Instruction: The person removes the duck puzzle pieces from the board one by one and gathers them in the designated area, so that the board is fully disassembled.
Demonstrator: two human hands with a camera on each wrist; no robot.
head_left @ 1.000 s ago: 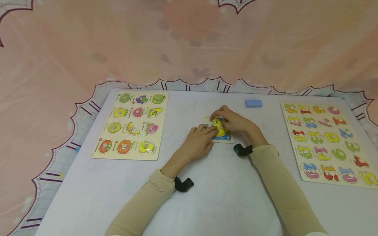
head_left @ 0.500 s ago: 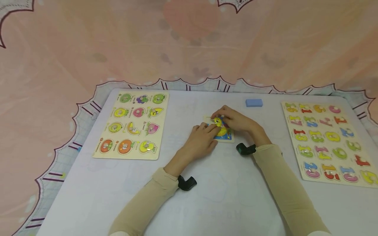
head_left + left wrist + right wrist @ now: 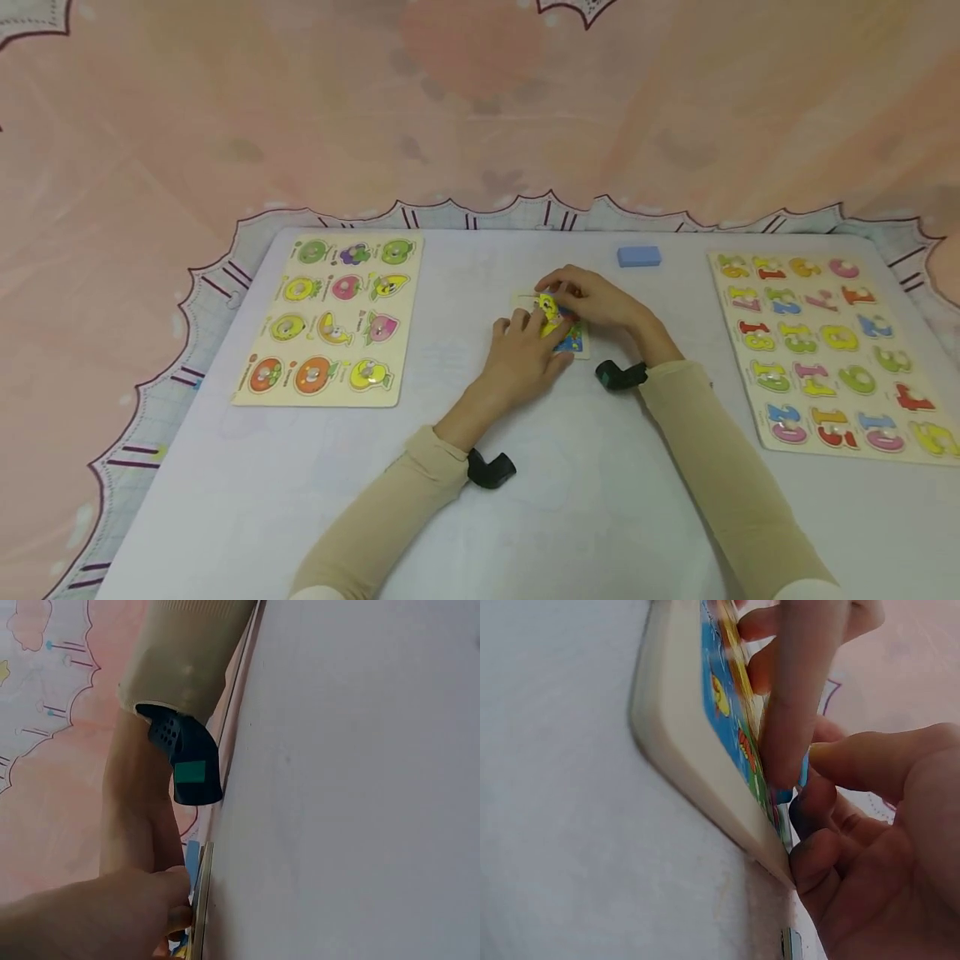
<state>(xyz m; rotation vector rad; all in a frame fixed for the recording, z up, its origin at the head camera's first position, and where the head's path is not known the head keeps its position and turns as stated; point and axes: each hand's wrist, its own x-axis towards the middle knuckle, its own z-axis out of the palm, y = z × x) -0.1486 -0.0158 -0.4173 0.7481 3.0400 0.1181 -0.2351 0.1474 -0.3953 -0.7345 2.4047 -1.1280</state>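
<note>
A small puzzle board (image 3: 573,342) with a yellow animal and a blue, sea-like picture lies at mid-table in the head view. My left hand (image 3: 521,360) rests on it from the near left, fingers spread and touching the yellow animal. At its far right edge is my right hand (image 3: 600,302), fingers curled. In the right wrist view a small blue piece (image 3: 805,772) shows at the right thumb and fingertips, which pinch it, with a left finger beside it. Most of that piece is hidden. The left wrist view catches the board (image 3: 201,907) edge-on.
At the left lies a fruit puzzle board (image 3: 288,401); at the right, a number puzzle board (image 3: 759,414). A blue block (image 3: 639,257) sits beyond the right hand. Black wrist mounts (image 3: 491,471) stick out from both sleeves. Behind the white table (image 3: 570,517) hangs a patterned cloth (image 3: 337,108).
My left hand has shifted slightly right and its fingers have spread more over the yellow animal. The right hand stays at the board's far right edge, nearly still.
</note>
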